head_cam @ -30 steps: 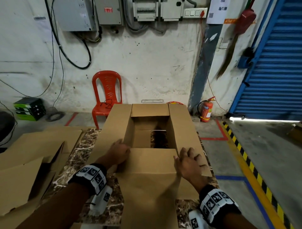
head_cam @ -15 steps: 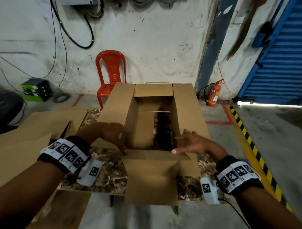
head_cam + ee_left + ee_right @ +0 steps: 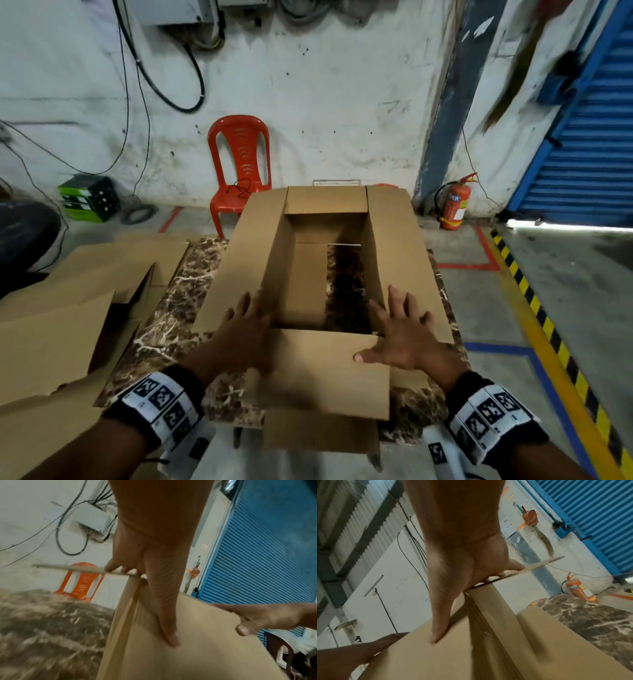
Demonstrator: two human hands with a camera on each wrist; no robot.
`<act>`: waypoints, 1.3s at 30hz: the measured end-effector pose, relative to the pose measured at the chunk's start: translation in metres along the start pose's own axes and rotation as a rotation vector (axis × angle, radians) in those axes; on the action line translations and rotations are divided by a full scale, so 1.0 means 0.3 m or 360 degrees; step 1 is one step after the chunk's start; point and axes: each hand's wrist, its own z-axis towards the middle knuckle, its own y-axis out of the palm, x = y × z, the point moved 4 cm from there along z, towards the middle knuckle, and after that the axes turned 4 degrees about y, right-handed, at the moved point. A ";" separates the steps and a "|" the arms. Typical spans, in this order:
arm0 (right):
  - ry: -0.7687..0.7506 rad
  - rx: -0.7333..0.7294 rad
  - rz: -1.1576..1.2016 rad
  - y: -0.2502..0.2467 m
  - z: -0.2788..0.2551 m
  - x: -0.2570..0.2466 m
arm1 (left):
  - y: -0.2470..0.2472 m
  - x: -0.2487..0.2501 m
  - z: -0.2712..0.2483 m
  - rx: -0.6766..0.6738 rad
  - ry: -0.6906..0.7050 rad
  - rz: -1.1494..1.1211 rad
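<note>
An open brown cardboard box (image 3: 325, 205) stands on a marble table (image 3: 171, 308), with all of its flaps folded outward. Its bottom is partly open, so marble (image 3: 346, 284) shows through. My left hand (image 3: 245, 325) lies with spread fingers on the near end of the left flap (image 3: 246, 246). In the left wrist view its thumb (image 3: 168, 628) presses on the near flap (image 3: 188, 655). My right hand (image 3: 400, 332) rests the same way on the right flap (image 3: 397, 246), thumb on the near flap (image 3: 325, 373). Neither hand grips anything.
Flattened cardboard (image 3: 68, 308) is piled on the table's left side. A red plastic chair (image 3: 239, 164) and a fire extinguisher (image 3: 452, 209) stand by the back wall. A blue shutter (image 3: 582, 154) is at the right, and a yellow-black stripe (image 3: 548, 342) marks the floor.
Both hands have moved apart from the near flap's fold line to the near corners of the side flaps, fingers now spread flat. The near flap lies folded outward toward me.
</note>
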 end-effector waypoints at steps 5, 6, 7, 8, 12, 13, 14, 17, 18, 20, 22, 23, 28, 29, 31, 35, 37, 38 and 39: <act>-0.0172 -0.0047 0.0055 -0.207 -0.002 -0.013 | -0.290 -0.068 0.005 -0.0057 0.0249 -0.0184; -0.0234 -0.0061 0.0051 -0.259 0.009 -0.023 | -0.351 -0.094 0.033 -0.0032 0.0262 -0.0197; -0.0280 -0.0080 0.0047 -0.308 0.023 -0.033 | -0.396 -0.126 0.071 -0.0023 0.0234 -0.0195; -0.0297 -0.0105 0.0031 -0.359 0.047 -0.043 | -0.450 -0.154 0.117 0.0024 0.0211 -0.0195; -0.0208 -0.0088 -0.0150 -0.547 0.182 -0.076 | -0.616 -0.213 0.316 0.0217 0.0171 -0.0167; -0.0168 -0.0063 -0.0186 -0.597 0.223 -0.086 | -0.644 -0.215 0.378 0.0234 0.0192 -0.0148; -0.0121 -0.0033 -0.0220 -0.637 0.262 -0.095 | -0.659 -0.210 0.434 0.0230 0.0218 -0.0142; 0.0022 0.0062 -0.0255 -0.709 0.444 -0.094 | -0.648 -0.174 0.643 0.0126 0.0339 -0.0202; 0.0069 0.0077 -0.0237 -0.711 0.517 -0.088 | -0.628 -0.155 0.710 0.0064 0.0390 -0.0239; 0.0137 0.0081 -0.0211 -0.682 0.645 -0.079 | -0.572 -0.123 0.828 -0.0055 0.0444 -0.0313; 0.0200 0.0072 -0.0258 -0.640 0.765 -0.066 | -0.521 -0.100 0.946 -0.0137 0.0476 -0.0288; 0.0245 0.0094 -0.0274 -0.619 0.816 -0.056 | -0.499 -0.098 0.996 -0.0166 0.0478 -0.0268; 0.0557 0.0305 -0.0208 -0.510 0.966 0.013 | -0.473 -0.097 1.145 -0.0049 0.0531 -0.0018; 0.0619 0.0325 -0.0171 -0.508 0.947 0.000 | -0.490 -0.100 1.151 0.0017 0.0531 0.0013; 0.0713 0.0313 -0.0138 -0.500 0.917 -0.025 | -0.576 -0.113 1.141 0.0232 0.0524 0.0173; 0.0764 0.0281 -0.0091 -0.487 0.913 -0.030 | -0.825 -0.176 1.189 0.0725 0.0417 0.0353; 0.0737 0.0216 -0.0079 -0.476 0.923 -0.022 | -0.889 -0.216 1.285 0.0688 0.0352 0.0253; 0.0723 0.0192 -0.0093 -0.472 0.926 -0.015 | -0.903 -0.232 1.335 0.0625 0.0332 0.0200; 0.0720 0.0165 -0.0122 -0.472 0.924 -0.014 | -0.903 -0.249 1.384 0.0556 0.0321 0.0141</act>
